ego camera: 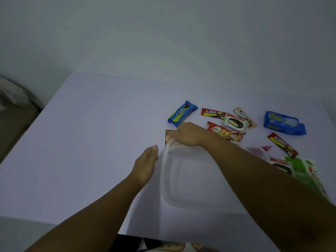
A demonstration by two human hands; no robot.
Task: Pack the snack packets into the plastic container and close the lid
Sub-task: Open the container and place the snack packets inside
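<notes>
Both forearms reach over the clear container [190, 177]; right hand [189, 133] pinches its lid corner, left hand [145, 164] spread flat beside it. Judged risk: unbraced container skids across the counter [91, 142]

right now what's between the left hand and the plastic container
Nothing: in the head view, only a narrow strip of bare table separates the left hand from the plastic container.

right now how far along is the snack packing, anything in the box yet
Barely started. Done: nothing; the clear plastic container looks empty. In hand: the right hand is at the container's far corner, apparently lifting the lid, while the left hand rests open beside it. Left: every packet, like the blue cookie pack and the blue wafer pack, lies on the table; then closing.
</notes>
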